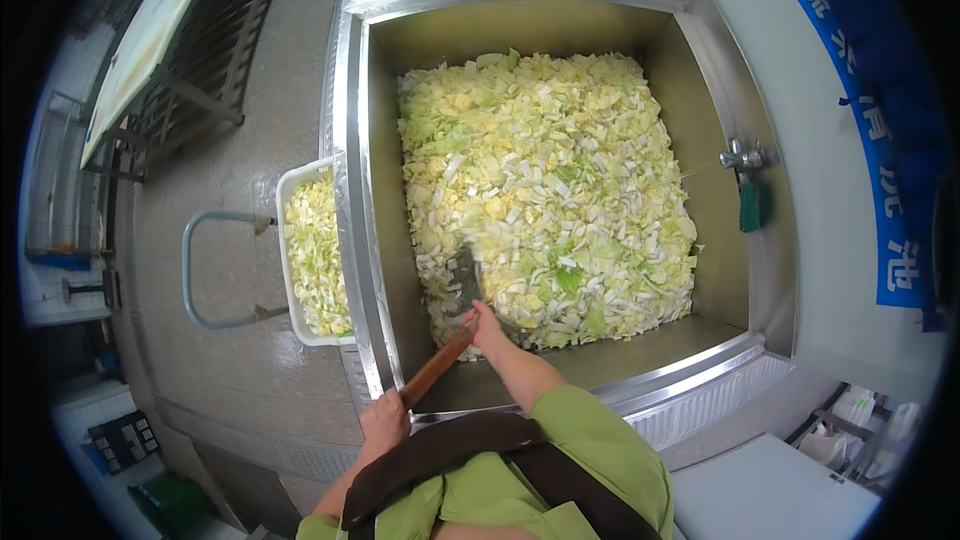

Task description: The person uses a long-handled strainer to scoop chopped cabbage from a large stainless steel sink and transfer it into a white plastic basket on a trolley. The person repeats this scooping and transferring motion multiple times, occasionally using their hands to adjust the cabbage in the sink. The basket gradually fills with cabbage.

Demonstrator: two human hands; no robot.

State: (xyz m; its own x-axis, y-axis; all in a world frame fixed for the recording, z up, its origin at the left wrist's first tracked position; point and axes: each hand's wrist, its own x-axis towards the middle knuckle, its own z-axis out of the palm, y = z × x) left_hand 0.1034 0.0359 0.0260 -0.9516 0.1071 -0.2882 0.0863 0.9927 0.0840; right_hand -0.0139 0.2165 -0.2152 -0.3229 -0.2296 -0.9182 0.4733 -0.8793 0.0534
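Observation:
A deep stainless steel sink (525,26) before me holds a thick bed of chopped napa cabbage (555,187), in pale yellow, white and green pieces. Both hands grip one wooden handle (441,364), slanting up and right from the near left rim. My left hand (386,418) closes around its near end, by the sink's corner. Farther along, my right hand (486,326) holds it just above the cabbage. The tool's head is blurred and partly hidden among the pieces, so its kind is unclear. Dark water shows beside it.
A white plastic basket (289,270) of chopped cabbage stands left of the sink, beside a grey U-shaped trolley handle (191,270). A metal tap (742,157) with a green part sits on the right rim, running a thin stream. A rack (206,82) stands far left.

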